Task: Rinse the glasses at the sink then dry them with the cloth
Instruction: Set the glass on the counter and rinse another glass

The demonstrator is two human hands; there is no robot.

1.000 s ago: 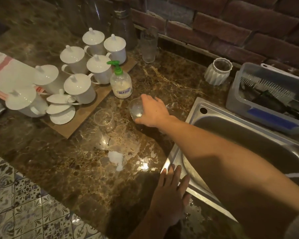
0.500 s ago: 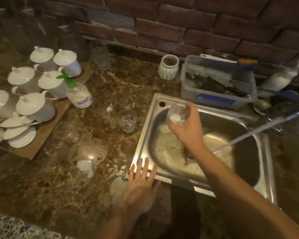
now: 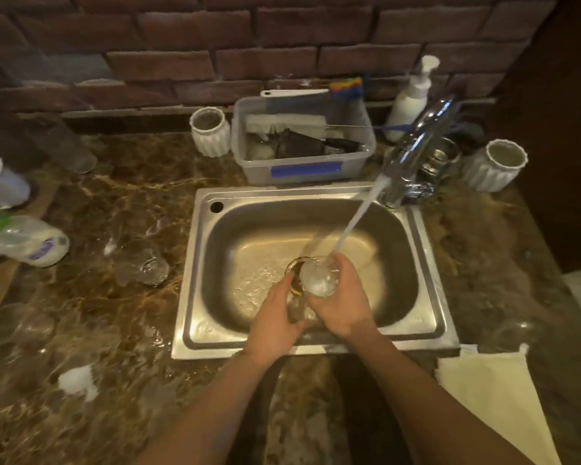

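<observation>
Clear glass (image 3: 318,276) sits mid-frame over the sink (image 3: 195,263), right hand (image 3: 341,305) wrapped around it, left hand (image 3: 275,317) closed on its base. We judge the faucet (image 3: 416,149) stream should strike inside the rim; we keep both grips firm.

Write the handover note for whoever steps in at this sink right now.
Right hand: gripping the glass over the sink, under the running tap stream.
Left hand: on the glass's lower side.
Another glass waits on the counter left of the sink; a pale cloth lies at the right.
Done: rinsing of this glass is underway.
Left: finish the rinse, rinse the other glass, dry with the cloth.
</observation>
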